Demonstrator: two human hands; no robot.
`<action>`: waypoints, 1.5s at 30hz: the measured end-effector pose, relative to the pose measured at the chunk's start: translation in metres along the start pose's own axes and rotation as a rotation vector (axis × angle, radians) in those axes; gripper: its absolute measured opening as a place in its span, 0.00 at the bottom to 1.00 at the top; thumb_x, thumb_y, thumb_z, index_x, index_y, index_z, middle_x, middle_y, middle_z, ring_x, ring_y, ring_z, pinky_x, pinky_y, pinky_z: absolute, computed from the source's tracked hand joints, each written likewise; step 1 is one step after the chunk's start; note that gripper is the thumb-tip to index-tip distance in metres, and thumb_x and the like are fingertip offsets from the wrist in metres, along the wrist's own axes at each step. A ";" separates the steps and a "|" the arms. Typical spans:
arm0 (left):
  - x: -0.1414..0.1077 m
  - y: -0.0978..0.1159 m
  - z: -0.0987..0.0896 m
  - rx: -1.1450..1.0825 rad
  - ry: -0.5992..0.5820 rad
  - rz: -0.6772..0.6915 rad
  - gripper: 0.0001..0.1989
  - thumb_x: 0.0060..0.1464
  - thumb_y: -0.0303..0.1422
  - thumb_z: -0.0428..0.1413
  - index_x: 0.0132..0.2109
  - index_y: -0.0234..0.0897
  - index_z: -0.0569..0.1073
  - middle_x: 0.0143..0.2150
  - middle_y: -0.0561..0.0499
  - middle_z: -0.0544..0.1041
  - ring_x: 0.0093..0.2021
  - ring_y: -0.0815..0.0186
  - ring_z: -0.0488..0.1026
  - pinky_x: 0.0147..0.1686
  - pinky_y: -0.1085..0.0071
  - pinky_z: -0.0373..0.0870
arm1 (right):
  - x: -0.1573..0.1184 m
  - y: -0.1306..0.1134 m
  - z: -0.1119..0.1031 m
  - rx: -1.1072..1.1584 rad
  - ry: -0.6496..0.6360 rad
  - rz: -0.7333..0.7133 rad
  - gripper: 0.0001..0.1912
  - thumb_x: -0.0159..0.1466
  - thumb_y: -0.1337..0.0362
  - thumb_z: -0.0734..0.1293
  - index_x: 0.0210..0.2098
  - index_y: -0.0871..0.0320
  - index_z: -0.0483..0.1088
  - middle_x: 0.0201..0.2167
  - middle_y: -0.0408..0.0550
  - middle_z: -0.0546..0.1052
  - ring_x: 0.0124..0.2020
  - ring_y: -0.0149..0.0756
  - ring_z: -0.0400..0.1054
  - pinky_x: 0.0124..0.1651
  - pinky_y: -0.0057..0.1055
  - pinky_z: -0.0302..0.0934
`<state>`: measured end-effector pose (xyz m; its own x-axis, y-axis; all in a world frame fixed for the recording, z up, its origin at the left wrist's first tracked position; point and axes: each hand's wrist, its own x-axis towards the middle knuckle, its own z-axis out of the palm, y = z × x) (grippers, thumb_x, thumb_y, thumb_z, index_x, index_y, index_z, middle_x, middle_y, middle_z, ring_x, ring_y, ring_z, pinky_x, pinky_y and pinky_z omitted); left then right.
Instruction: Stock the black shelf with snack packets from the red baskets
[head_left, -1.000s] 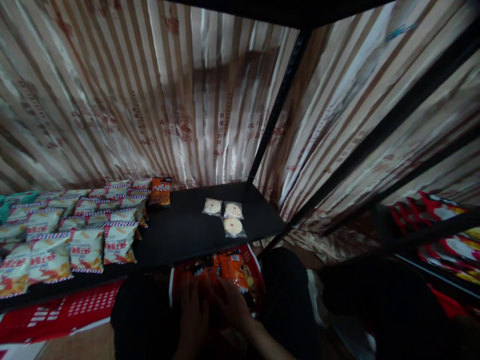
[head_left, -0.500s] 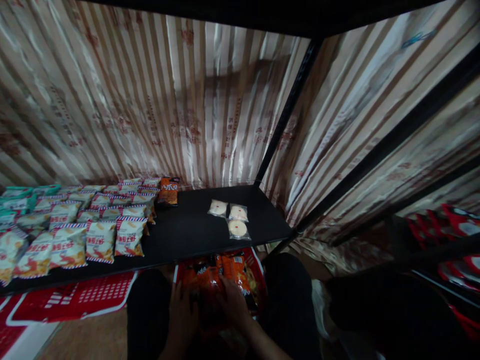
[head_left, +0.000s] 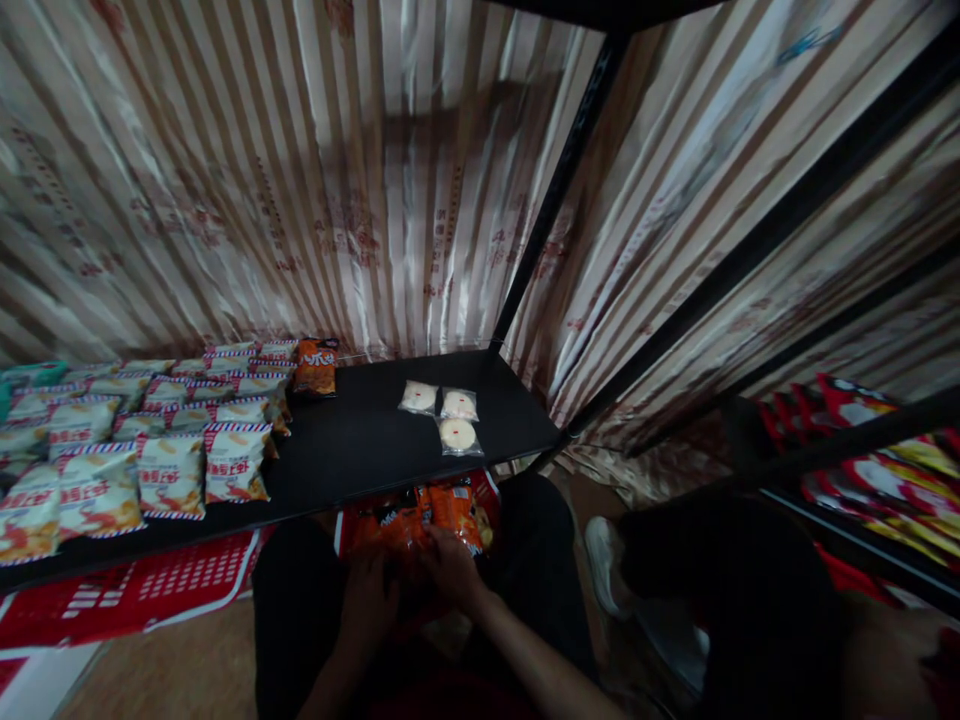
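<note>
Between my knees stands a red basket (head_left: 491, 492) with several orange snack bags (head_left: 454, 508) in it. Both of my hands reach down into its near side. My left hand (head_left: 369, 592) has its fingers curled at the left of an orange bag, partly lost in shadow. On the other side of that bag, my right hand (head_left: 454, 568) closes its fingers on the wrapper. The near part of the basket is too dark to make out.
A black shelf (head_left: 330, 440) holds rows of white snack bags (head_left: 236, 462), an orange bag (head_left: 316, 367) and three round wrapped crackers (head_left: 458, 436). Another red basket (head_left: 142, 590) is under it. At right are a person's white shoe (head_left: 604, 565) and red packets (head_left: 862, 405).
The view has shifted, so the shelf and basket appear further left and slightly higher. My hands stay at the orange bags. At the right, more of the other person's leg and a hand now show.
</note>
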<state>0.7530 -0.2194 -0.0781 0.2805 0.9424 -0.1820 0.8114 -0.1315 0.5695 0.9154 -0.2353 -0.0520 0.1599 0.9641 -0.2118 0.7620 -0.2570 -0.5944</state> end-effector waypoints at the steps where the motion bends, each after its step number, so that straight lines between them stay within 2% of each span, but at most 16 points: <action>1: 0.001 0.001 -0.001 0.017 -0.021 0.004 0.24 0.47 0.27 0.47 0.53 0.29 0.68 0.58 0.40 0.66 0.60 0.56 0.60 0.61 0.59 0.51 | 0.000 -0.001 0.000 0.003 0.013 -0.007 0.21 0.59 0.68 0.61 0.52 0.61 0.67 0.50 0.56 0.72 0.52 0.43 0.66 0.55 0.36 0.57; 4: 0.002 0.005 -0.002 -0.001 -0.050 0.001 0.24 0.46 0.28 0.48 0.52 0.29 0.69 0.58 0.38 0.66 0.60 0.55 0.60 0.61 0.58 0.51 | -0.003 -0.003 -0.003 0.020 0.031 -0.047 0.19 0.60 0.68 0.60 0.51 0.62 0.68 0.48 0.56 0.74 0.49 0.42 0.67 0.54 0.35 0.58; 7: 0.003 0.008 0.003 -0.122 -0.016 -0.026 0.23 0.46 0.28 0.47 0.51 0.29 0.69 0.56 0.37 0.68 0.59 0.55 0.62 0.59 0.59 0.54 | -0.007 -0.005 -0.012 0.006 0.014 -0.097 0.18 0.60 0.70 0.59 0.50 0.61 0.68 0.47 0.55 0.74 0.49 0.42 0.68 0.53 0.34 0.58; 11: 0.002 0.012 0.013 -0.318 0.117 -0.067 0.21 0.46 0.29 0.47 0.48 0.27 0.70 0.55 0.34 0.68 0.59 0.53 0.62 0.58 0.56 0.56 | -0.013 -0.003 -0.030 -0.014 -0.021 -0.150 0.18 0.59 0.70 0.59 0.49 0.59 0.69 0.47 0.54 0.74 0.50 0.42 0.67 0.54 0.35 0.57; 15: -0.003 0.019 0.011 -0.442 0.205 -0.074 0.17 0.44 0.31 0.50 0.42 0.29 0.71 0.54 0.33 0.68 0.59 0.48 0.60 0.58 0.51 0.55 | -0.022 -0.001 -0.047 0.050 -0.053 -0.186 0.17 0.58 0.70 0.59 0.45 0.58 0.71 0.43 0.51 0.76 0.46 0.40 0.68 0.50 0.34 0.59; 19: -0.012 0.031 -0.001 -0.613 0.203 -0.100 0.14 0.45 0.34 0.50 0.41 0.35 0.70 0.48 0.39 0.72 0.53 0.53 0.66 0.56 0.53 0.58 | -0.030 0.000 -0.057 0.168 -0.046 -0.188 0.15 0.55 0.70 0.60 0.40 0.56 0.72 0.40 0.49 0.76 0.44 0.39 0.69 0.48 0.33 0.60; 22: -0.018 0.040 -0.013 -0.765 0.225 -0.155 0.17 0.47 0.39 0.51 0.43 0.35 0.68 0.45 0.41 0.73 0.49 0.56 0.70 0.53 0.57 0.62 | -0.029 -0.002 -0.061 0.274 -0.031 -0.182 0.13 0.55 0.69 0.61 0.38 0.56 0.72 0.39 0.49 0.76 0.42 0.39 0.70 0.47 0.33 0.61; 27: -0.014 0.051 -0.033 -1.049 0.287 -0.276 0.26 0.44 0.40 0.57 0.51 0.35 0.63 0.51 0.39 0.71 0.52 0.56 0.68 0.53 0.59 0.63 | -0.017 -0.010 -0.061 0.452 0.006 -0.205 0.11 0.55 0.66 0.62 0.37 0.55 0.72 0.36 0.47 0.76 0.39 0.38 0.70 0.44 0.33 0.61; 30: -0.011 0.056 -0.045 -1.167 0.287 -0.330 0.29 0.43 0.40 0.60 0.51 0.36 0.63 0.51 0.39 0.72 0.52 0.56 0.69 0.51 0.61 0.65 | -0.010 -0.017 -0.059 0.615 -0.012 -0.160 0.10 0.56 0.61 0.63 0.36 0.55 0.71 0.31 0.45 0.75 0.33 0.36 0.69 0.38 0.31 0.62; 34: -0.008 0.066 -0.061 -1.235 0.253 -0.356 0.26 0.42 0.42 0.60 0.48 0.35 0.68 0.47 0.42 0.75 0.49 0.56 0.71 0.47 0.63 0.67 | -0.003 -0.024 -0.056 0.858 -0.077 -0.114 0.12 0.54 0.55 0.65 0.35 0.55 0.69 0.27 0.42 0.74 0.28 0.33 0.67 0.34 0.30 0.60; 37: -0.003 0.076 -0.069 -1.267 0.212 -0.374 0.25 0.43 0.44 0.58 0.46 0.35 0.69 0.43 0.43 0.77 0.44 0.57 0.74 0.43 0.64 0.69 | 0.000 -0.028 -0.055 0.961 -0.063 -0.086 0.15 0.51 0.53 0.68 0.34 0.55 0.68 0.27 0.43 0.73 0.28 0.34 0.67 0.34 0.30 0.60; 41: 0.003 0.086 -0.079 -1.229 0.185 -0.379 0.23 0.42 0.46 0.58 0.41 0.34 0.71 0.37 0.46 0.77 0.38 0.59 0.74 0.39 0.66 0.69 | 0.001 -0.032 -0.055 0.970 -0.076 -0.061 0.15 0.50 0.54 0.69 0.35 0.54 0.68 0.27 0.42 0.73 0.28 0.33 0.67 0.35 0.31 0.60; 45: 0.005 0.093 -0.087 -1.202 0.227 -0.359 0.23 0.43 0.45 0.58 0.43 0.33 0.70 0.37 0.45 0.77 0.37 0.60 0.74 0.37 0.68 0.69 | 0.002 -0.034 -0.055 0.966 -0.104 -0.042 0.18 0.50 0.52 0.69 0.35 0.55 0.68 0.28 0.42 0.72 0.29 0.34 0.67 0.36 0.32 0.62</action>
<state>0.7851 -0.2001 0.0434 -0.0476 0.9141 -0.4027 -0.1836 0.3883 0.9031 0.9237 -0.2212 0.0104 0.0526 0.9750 -0.2159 -0.0853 -0.2110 -0.9738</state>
